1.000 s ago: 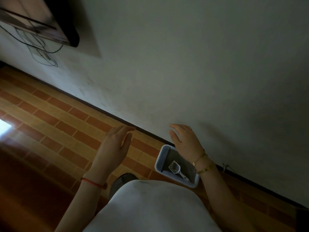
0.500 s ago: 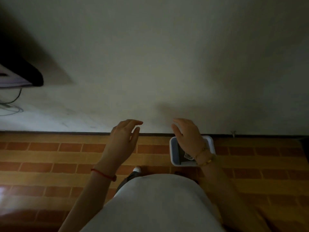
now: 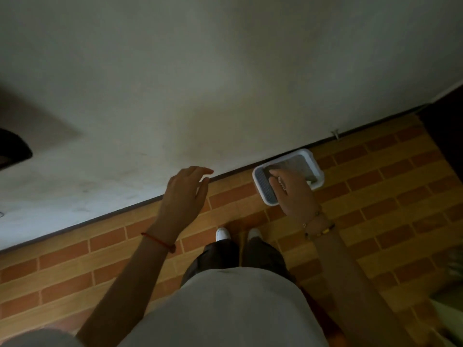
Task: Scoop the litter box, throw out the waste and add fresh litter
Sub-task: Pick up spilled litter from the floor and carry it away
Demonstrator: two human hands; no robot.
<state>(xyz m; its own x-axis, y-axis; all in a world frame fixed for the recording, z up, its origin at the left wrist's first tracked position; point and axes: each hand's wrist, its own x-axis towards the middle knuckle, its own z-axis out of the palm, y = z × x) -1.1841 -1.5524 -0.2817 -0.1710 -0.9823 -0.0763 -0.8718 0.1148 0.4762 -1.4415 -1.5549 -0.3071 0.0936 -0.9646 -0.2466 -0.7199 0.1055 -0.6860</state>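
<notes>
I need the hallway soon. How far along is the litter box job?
Nothing looks done yet. The person stands over the litter box by the wall, both hands empty: the left hand open in the air, the right hand in front of the box. Scooping, dumping and refilling all remain.

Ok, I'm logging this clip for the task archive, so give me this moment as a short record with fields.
setting: brick-pattern floor meeting a pale wall
litter box: white rim, grey litter, on the floor against the wall
left hand: open, raised, holding nothing
right hand: in front of the box, covering much of it; grip cannot be told
scoop: not visible now
person: standing, white shoes pointing at the wall
task stage: scooping not visibly begun
</notes>
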